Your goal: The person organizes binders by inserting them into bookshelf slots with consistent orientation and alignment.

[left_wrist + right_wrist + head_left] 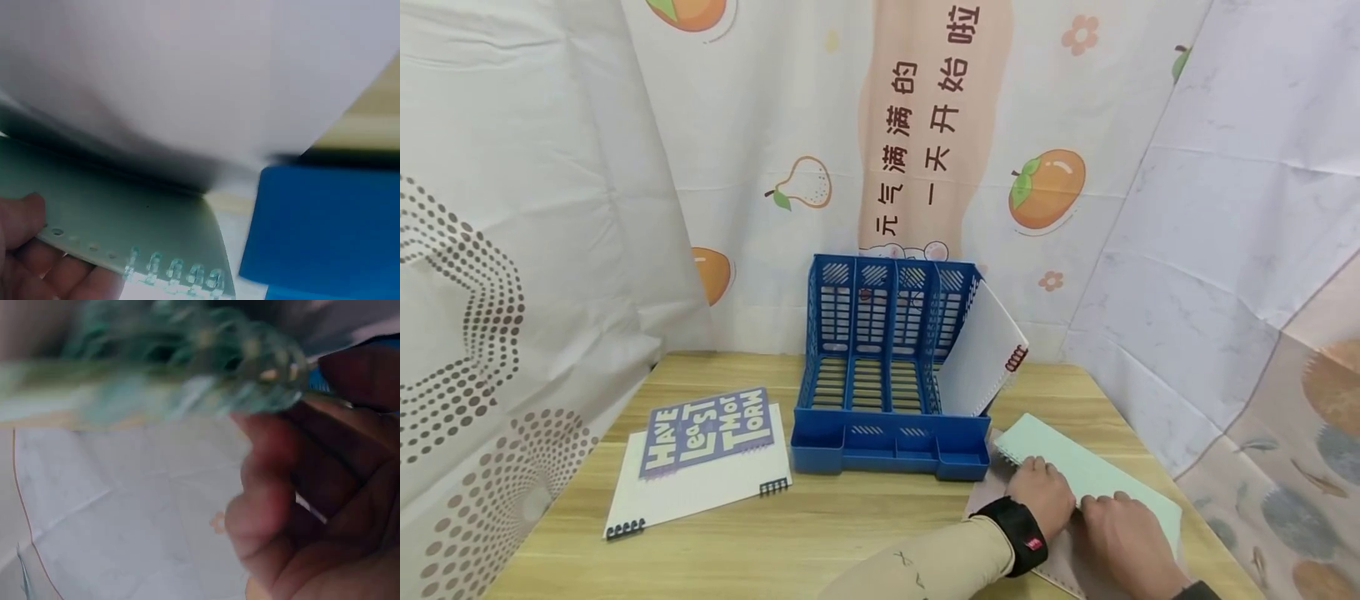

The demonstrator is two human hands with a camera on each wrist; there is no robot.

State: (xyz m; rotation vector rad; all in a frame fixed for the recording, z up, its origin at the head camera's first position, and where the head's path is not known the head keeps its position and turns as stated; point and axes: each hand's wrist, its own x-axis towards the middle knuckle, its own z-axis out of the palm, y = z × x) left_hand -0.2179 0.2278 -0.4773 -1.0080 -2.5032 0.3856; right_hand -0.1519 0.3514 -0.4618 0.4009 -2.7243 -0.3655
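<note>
A pale green ring-bound notebook is at the table's right side, slanting over a pinkish notebook. My left hand grips its bound edge towards the left end. In the left wrist view, the thumb lies on the cover and the other fingers are beneath the punched edge, beside clear green rings. My right hand pinches the same edge further right. The right wrist view has blurred green rings between that hand's thumb and fingers.
A blue desk file rack stands mid-table, with a white red-ringed notebook leaning in its right slot. To the left lie a white black-ringed notebook and a purple lettered notebook. Printed curtains hang behind the table.
</note>
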